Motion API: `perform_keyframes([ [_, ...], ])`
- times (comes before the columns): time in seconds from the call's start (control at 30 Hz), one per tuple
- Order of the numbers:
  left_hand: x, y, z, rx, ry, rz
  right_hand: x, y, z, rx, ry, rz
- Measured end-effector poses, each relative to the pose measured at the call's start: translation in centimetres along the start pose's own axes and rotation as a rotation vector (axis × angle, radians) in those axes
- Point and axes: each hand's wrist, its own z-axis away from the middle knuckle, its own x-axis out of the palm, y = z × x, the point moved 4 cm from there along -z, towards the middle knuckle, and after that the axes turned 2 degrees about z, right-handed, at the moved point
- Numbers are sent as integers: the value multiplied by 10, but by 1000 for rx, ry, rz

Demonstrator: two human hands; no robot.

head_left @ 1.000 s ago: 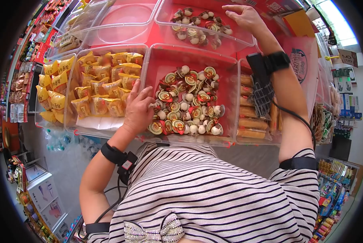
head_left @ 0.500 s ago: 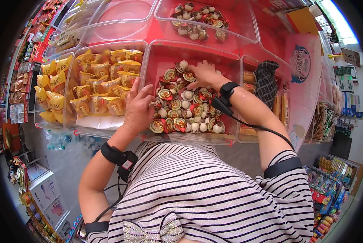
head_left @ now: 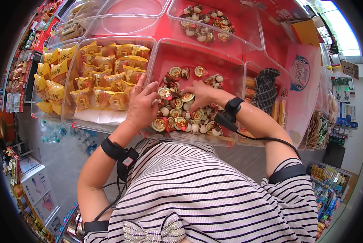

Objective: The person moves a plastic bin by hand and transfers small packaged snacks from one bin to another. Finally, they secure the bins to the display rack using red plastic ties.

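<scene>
Small snack cups (head_left: 175, 113) with round gold-and-red lids and white rounded bottoms lie jumbled in a clear plastic bin (head_left: 234, 101). My right hand (head_left: 203, 96) reaches into this bin, palm down over the pile. Its thumb and fingers are spread around a lidded cup (head_left: 188, 97); the other fingertips are partly hidden. At the bin's left wall is my left hand (head_left: 143, 107), fingers apart, between the cups and a neighbouring bin of yellow snack packets (head_left: 117, 81). Nothing shows in the left hand.
More cups (head_left: 207, 24) lie in a bin behind. Another bin with yellow packets (head_left: 57, 83) stands at the far left. On the right, a dark checked cloth (head_left: 266, 87) lies over a bin with long packaged snacks. Store shelves (head_left: 331, 190) surround the display.
My right hand has moved toward me over the pile. Some cups have shifted, and more red bin floor shows at the back. My left hand stays near the divider.
</scene>
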Motion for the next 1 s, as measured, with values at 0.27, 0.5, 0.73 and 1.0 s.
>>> perform_keyframes([
  [0.27,2,0,0,22,-3,-22,33,-27,31,-7,114,18],
  [0.5,1,-1,1,34,-5,-24,30,-25,34,-52,118,-20],
  [0.73,2,-1,-1,56,45,-18,30,-24,12,-62,-154,17],
  [1.0,-1,2,0,13,0,-29,-14,-23,20,17,-305,-226],
])
